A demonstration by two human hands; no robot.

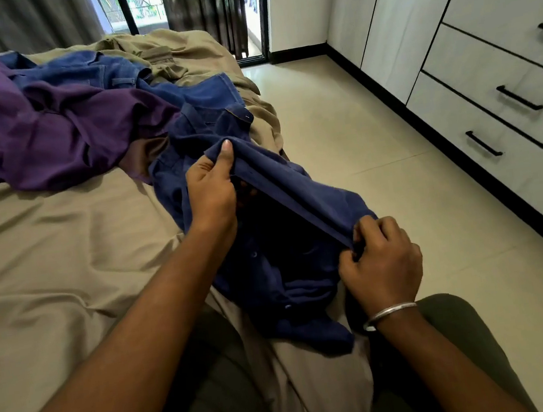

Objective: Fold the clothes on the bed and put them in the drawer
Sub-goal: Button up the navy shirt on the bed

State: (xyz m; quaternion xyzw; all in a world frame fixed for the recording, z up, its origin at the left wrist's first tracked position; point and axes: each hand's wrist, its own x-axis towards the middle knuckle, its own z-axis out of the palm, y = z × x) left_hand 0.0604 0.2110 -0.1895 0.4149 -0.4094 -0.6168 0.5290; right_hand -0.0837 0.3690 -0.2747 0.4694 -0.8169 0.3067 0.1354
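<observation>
The left hand (pixel 211 187) reaches forward from the near left, its thumb on top and fingers curled under, pinching the far end of the navy shirt's (pixel 278 239) button placket. To its right and nearer, the right hand (pixel 382 262), with a metal bangle (pixel 388 314) on the wrist, pinches the near end of the same placket between thumb and curled fingers. The strip runs taut between them. The shirt is crumpled, buttons showing, and drapes over the right edge of the bed (pixel 45 253). Closed drawers (pixel 492 107) stand at the far right.
</observation>
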